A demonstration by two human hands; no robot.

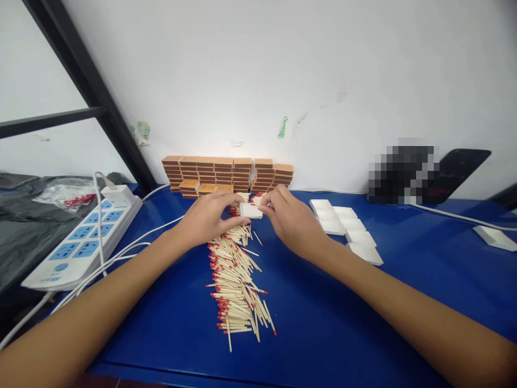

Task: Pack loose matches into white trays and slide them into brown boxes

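My left hand (210,216) grips a small white matchbox tray (250,210) between thumb and fingers, above the far end of a heap of matches. At the tray's right end, my right hand (288,218) is closed in a pinch; a match seems to be at its fingertips, its red head over the tray. Loose red-tipped matches (238,280) lie in a long strip below and in front of the hands. Behind them stand stacked matchboxes (214,171) with brown sides. Several empty white trays (343,223) lie to the right of my right hand.
A white power strip (121,213) with cables lies at the left, beside a dark plastic bag (20,226). At the back right a black phone (460,172) leans near the wall. Another white tray (495,237) rests on the blue table (307,323) at far right.
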